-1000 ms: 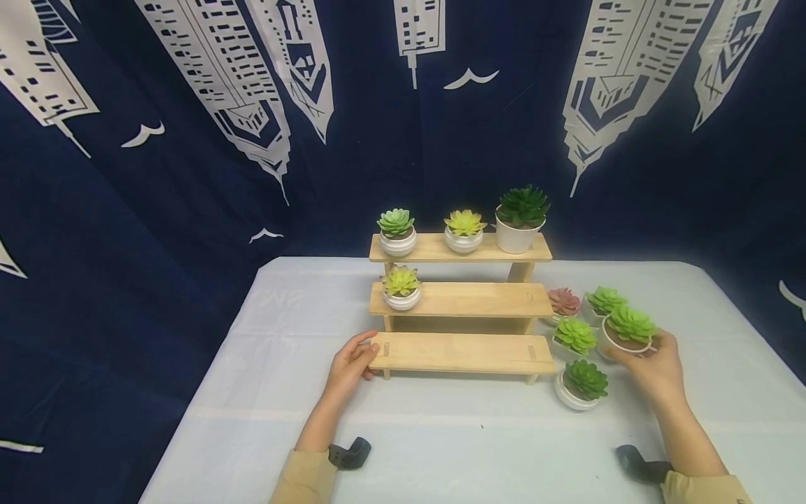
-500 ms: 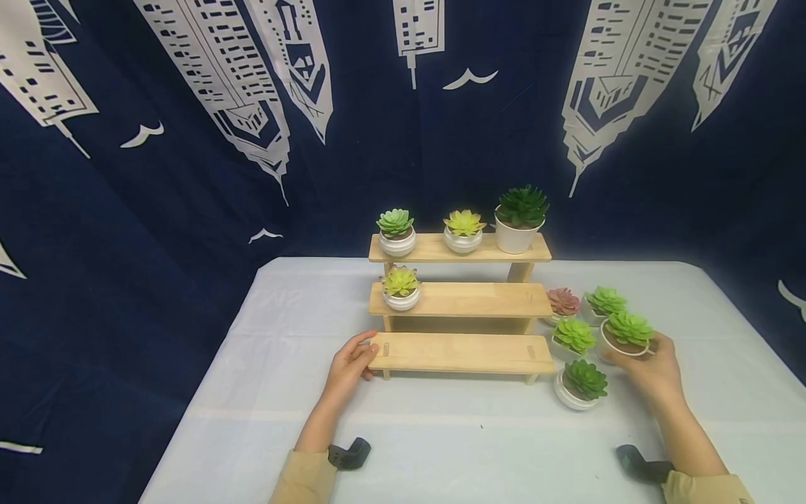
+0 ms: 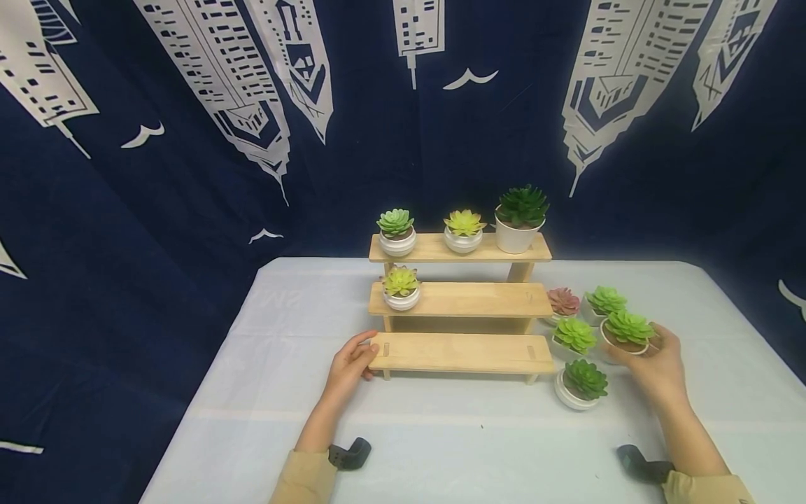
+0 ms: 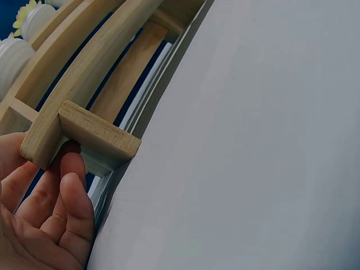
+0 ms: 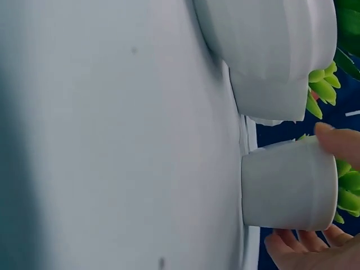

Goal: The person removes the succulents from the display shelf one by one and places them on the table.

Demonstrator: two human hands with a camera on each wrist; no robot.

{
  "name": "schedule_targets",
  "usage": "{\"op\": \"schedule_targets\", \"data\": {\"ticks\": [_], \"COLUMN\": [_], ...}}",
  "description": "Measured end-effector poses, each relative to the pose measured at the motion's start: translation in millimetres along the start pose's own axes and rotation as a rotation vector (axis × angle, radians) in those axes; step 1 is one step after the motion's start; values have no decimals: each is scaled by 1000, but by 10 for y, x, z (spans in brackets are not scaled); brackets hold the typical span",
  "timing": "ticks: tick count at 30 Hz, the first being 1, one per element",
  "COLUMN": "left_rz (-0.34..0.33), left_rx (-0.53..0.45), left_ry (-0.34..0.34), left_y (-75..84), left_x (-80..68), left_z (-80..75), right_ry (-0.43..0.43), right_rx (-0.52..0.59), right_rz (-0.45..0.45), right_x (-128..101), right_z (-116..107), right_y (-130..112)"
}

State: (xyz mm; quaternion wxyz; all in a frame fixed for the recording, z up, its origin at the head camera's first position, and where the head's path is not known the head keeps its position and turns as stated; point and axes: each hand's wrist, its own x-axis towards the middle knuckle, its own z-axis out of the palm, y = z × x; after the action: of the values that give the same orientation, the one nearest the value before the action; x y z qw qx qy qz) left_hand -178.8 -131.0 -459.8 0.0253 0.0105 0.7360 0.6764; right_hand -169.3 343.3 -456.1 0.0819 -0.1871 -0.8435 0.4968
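Observation:
My left hand (image 3: 351,360) holds the left end of the lowest board of a three-tier wooden plant stand (image 3: 462,351), thumb on top. In the left wrist view, fingers curl beneath the board (image 4: 93,73) beside its short leg (image 4: 101,129). My right hand (image 3: 658,364) grips a bright green potted succulent (image 3: 630,327) right of the stand. The right wrist view shows its white pot (image 5: 289,185) between thumb and fingers, upright, its base right at the tabletop. Close by stand a pink succulent (image 3: 563,301), two light green ones (image 3: 606,299) (image 3: 574,336) and a darker green one (image 3: 584,381).
The top tier carries a pale green succulent (image 3: 397,231), a yellow-green one (image 3: 464,229) and a dark green one (image 3: 521,217) in a taller pot. Another yellow-green succulent (image 3: 401,285) stands at the middle tier's left. A navy patterned cloth (image 3: 422,140) hangs behind the white table (image 3: 441,448).
Held by my right hand, the potted succulent has shifted very slightly left and settled lower. My left hand stays on the stand, and the other plants keep their places.

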Motion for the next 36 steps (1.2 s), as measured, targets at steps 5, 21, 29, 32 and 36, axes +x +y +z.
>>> {"op": "schedule_targets", "data": {"ticks": [5,21,29,32,36], "left_rz": [7,12,6,8,5], "left_rx": [-4,6,-1,-3,-5], "left_ry": [1,-3,-4,-5,-5], "left_y": [1,-2,6,1,1], "left_x": [1,2,-1,1,-1], "left_z": [-1,1,3,1,-6], "right_ry": [43,177,120,93,96], "right_rx": [13,87,182,183,170], "right_rz": [-31,-116,-121,-132,-168], "right_x": [226,335,-65,-40,109], "right_z": [-23,-103,27,105,246], "right_y": [248,88,-668,-709,-598]}}
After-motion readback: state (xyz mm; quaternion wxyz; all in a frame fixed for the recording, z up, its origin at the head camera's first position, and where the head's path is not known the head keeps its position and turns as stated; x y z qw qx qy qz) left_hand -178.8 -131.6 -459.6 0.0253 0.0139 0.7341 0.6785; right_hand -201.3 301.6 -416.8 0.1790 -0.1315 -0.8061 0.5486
